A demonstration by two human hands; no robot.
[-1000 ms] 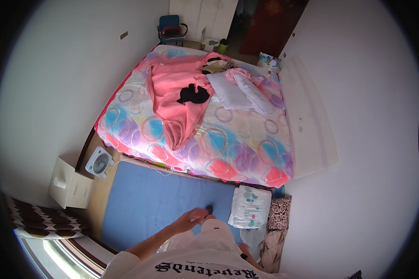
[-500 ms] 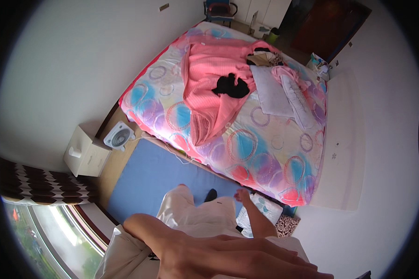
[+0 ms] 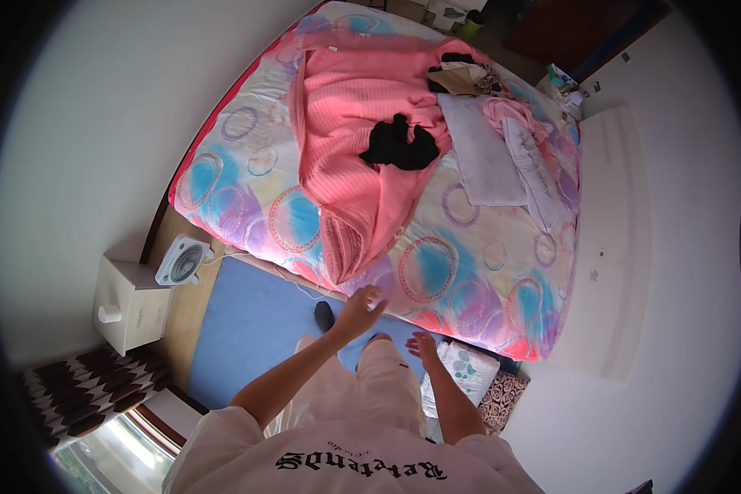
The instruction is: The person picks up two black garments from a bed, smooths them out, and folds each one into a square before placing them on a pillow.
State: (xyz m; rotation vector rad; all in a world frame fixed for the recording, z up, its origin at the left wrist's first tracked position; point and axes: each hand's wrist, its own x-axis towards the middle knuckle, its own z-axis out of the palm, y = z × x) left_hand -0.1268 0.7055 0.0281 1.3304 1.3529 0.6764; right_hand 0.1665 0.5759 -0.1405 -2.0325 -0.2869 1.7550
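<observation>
Lying at upper centre, the pink blanket point(image 3: 362, 90) is looking soft, light and best pinched at its lower fold point(image 3: 344, 255), left hand point(image 3: 360, 314) and right hand point(image 3: 421, 345) hanging released.

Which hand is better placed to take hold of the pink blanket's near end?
The left hand, probably: in this view it shows just below that end of the pink blanket, while the right hand is farther off, closer to the folded white bundle.

The left hand point(image 3: 361, 313) is near the pink blanket point(image 3: 346, 107) (black garment point(image 3: 399, 146) on it); the right hand point(image 3: 424, 346) hangs loosely curled.
</observation>
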